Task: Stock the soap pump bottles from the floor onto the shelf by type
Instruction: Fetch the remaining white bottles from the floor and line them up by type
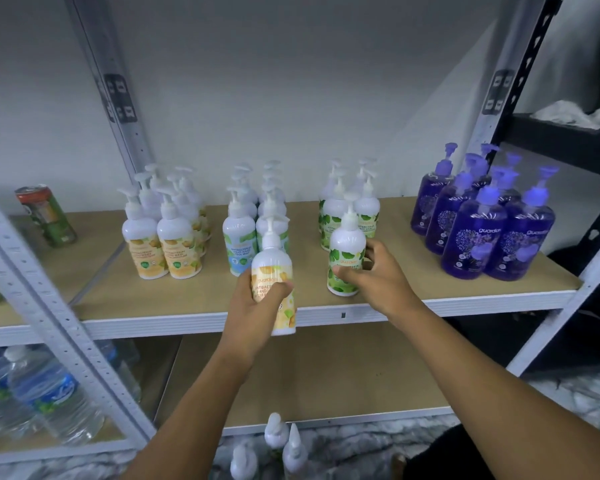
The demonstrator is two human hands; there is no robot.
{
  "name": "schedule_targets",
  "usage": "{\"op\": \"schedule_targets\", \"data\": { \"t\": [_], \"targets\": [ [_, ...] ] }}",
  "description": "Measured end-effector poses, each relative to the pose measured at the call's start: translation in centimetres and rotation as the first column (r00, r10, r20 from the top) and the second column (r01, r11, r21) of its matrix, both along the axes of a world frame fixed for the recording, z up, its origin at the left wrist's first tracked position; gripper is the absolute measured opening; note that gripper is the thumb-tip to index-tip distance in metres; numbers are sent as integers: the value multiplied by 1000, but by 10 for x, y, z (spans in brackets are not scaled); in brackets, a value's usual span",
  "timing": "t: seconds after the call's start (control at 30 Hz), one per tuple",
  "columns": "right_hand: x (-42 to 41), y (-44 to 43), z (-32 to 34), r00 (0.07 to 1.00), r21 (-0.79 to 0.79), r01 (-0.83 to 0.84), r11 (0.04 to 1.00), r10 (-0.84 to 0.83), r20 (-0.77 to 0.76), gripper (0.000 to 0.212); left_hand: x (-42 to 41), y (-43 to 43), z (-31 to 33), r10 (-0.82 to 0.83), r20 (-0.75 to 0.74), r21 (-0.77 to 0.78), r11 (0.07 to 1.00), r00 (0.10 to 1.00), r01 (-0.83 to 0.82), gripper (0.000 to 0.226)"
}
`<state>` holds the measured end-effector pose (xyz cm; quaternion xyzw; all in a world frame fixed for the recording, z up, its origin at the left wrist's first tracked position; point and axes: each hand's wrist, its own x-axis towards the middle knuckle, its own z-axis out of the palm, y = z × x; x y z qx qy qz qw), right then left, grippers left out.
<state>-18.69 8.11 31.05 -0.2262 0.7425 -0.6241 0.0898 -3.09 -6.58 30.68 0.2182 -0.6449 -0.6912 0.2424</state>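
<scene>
The left hand (257,299) grips 1 yellow-label bottle (273,268) before the shelf (465,292) edge, and at its 3 o'clock the right hand (373,277) holds 1 green-leaf bottle (346,249), seemingly standing on the shelf, at 6 o'clock of the matching bottles (368,209).

purple bottles (478,220), green-leaf bottle (346,258), yellow-print bottle (274,271)

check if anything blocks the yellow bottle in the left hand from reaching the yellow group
Nothing visible does: only bare shelf board lies between the yellow bottle in the left hand and the yellow group.
</scene>
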Motion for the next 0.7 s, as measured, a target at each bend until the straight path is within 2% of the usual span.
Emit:
{"op": "schedule_targets", "data": {
  "t": [0.1,0.2,0.3,0.4,0.5,0.7],
  "targets": [
    [0,-2,-5,1000,-15,11,1000,-11,-24,59,-2,0,-2,16,-4,5,1000,1000,-16,29],
    [4,-2,-6,999,17,43,999,-42,-35,69,-2,1,-4,39,3,28,999,999,-39,27],
    [6,-3,-13,992,146,95,985,-81,-96,80,1,4,-4,53,9,33,998,999,-53,27],
    [6,-5,-17,977,224,166,960,-130,-170,70,3,4,-4,68,11,36,997,998,-69,28],
    [4,-9,-17,969,234,190,953,-144,-201,56,4,3,-5,81,15,38,996,997,-81,28],
    [-5,-18,-18,964,213,204,955,-158,-214,46,1,-2,-6,88,15,40,995,996,-88,31]
  ]
}}
